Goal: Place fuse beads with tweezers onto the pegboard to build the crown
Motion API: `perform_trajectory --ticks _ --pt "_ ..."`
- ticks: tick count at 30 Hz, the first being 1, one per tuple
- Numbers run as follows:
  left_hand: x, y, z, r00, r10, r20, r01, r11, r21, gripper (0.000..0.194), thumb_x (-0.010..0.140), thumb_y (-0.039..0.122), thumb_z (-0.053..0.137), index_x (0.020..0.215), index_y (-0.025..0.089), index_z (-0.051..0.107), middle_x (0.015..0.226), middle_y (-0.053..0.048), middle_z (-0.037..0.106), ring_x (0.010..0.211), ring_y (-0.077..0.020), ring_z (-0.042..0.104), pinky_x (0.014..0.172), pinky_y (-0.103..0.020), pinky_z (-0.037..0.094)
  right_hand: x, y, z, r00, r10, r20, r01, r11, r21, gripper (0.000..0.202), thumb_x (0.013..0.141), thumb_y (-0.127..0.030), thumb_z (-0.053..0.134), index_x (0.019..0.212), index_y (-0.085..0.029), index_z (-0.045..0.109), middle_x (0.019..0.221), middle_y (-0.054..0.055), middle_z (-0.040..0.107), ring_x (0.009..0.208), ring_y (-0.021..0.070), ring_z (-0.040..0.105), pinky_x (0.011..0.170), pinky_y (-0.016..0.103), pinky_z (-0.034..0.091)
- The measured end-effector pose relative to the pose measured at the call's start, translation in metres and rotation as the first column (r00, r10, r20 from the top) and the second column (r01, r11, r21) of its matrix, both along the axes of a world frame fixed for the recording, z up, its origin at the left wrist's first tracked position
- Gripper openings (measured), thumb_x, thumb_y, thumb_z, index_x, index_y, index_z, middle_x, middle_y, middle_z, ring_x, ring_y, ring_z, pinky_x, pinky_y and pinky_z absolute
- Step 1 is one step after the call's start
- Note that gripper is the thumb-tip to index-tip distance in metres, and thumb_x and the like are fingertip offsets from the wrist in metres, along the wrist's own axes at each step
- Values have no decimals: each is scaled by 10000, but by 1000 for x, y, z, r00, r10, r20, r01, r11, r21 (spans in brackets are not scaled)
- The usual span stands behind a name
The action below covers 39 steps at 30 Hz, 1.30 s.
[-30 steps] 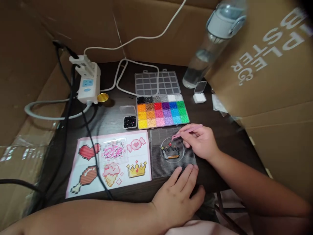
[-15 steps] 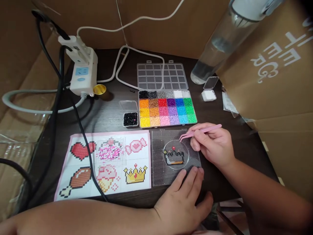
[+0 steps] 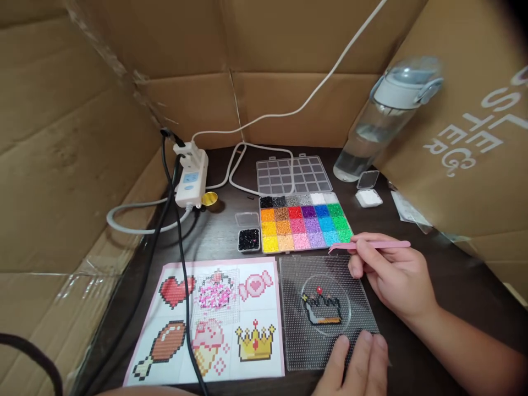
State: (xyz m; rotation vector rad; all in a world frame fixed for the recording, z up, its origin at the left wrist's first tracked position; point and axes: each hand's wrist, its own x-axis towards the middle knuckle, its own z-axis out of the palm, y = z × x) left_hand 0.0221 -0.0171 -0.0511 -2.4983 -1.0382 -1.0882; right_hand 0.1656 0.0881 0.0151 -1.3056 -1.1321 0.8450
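My right hand (image 3: 398, 283) pinches a pair of pink tweezers (image 3: 390, 245), their bent tips pointing left beside the near right edge of the bead box (image 3: 306, 225). Whether a bead is in the tips is too small to tell. My left hand (image 3: 355, 369) rests with fingers stretched on the near edge of the clear pegboard (image 3: 299, 344). Inside a ring on that board sits a bead crown (image 3: 323, 312) with a black outline, a red top bead, a small yellow point at left and an orange row along the bottom.
A pattern sheet (image 3: 258, 369) with pixel drawings lies left of the board, a small bead-covered pegboard (image 3: 215, 297) on it. Behind stand a box of black beads (image 3: 248, 240), a white-filled box (image 3: 369, 198), a water bottle (image 3: 367, 129) and a power strip (image 3: 192, 179). Black cables (image 3: 183, 286) cross the sheet.
The tweezers have moved from above the ring on the pegboard back toward the bead box. The camera view has tilted up, so everything sits lower. My left hand stays on the board.
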Motion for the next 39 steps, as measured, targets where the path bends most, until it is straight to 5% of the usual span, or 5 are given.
perform_trajectory --ticks 3,7,14,33,39 --pt "1 2 0 999 4 -40 -4 1000 -2 431 867 482 496 1118 179 673 1381 -39 521 1336 -210 408 1075 -339 337 -6 0 4 999 22 36 -24 999 43 163 873 -315 620 929 -171 670 546 2 619 494 146 603 537 297 522" --pt "-9 12 20 970 -165 -177 176 983 49 446 882 459 495 1318 365 496 1177 -55 668 1177 -233 569 1056 -448 311 -14 -5 9 994 42 102 -53 993 103 107 884 -258 610 920 -182 677 570 -9 638 520 128 612 634 302 543" --pt "-22 9 45 896 -284 -342 238 956 -171 399 906 460 443 1285 357 515 1323 -141 560 1249 -323 499 1040 -508 246 -17 -12 6 996 66 66 -75 987 140 94 861 -225 638 924 -177 688 593 -2 639 539 144 624 602 315 542" --pt "-21 2 51 866 -334 -372 240 931 -276 417 856 445 558 1269 390 548 1355 -143 534 1296 -344 445 1053 -550 186 -14 -10 2 991 5 137 -13 998 58 182 860 -338 643 911 -175 708 614 32 678 652 187 693 716 363 569" --pt "-22 4 61 824 -381 -420 230 901 -367 423 846 459 579 1266 422 547 1407 -116 485 1339 -330 391 1071 -528 168 -14 -9 4 995 17 95 -21 999 43 210 862 -374 633 906 -176 691 636 32 693 547 162 661 643 348 559"
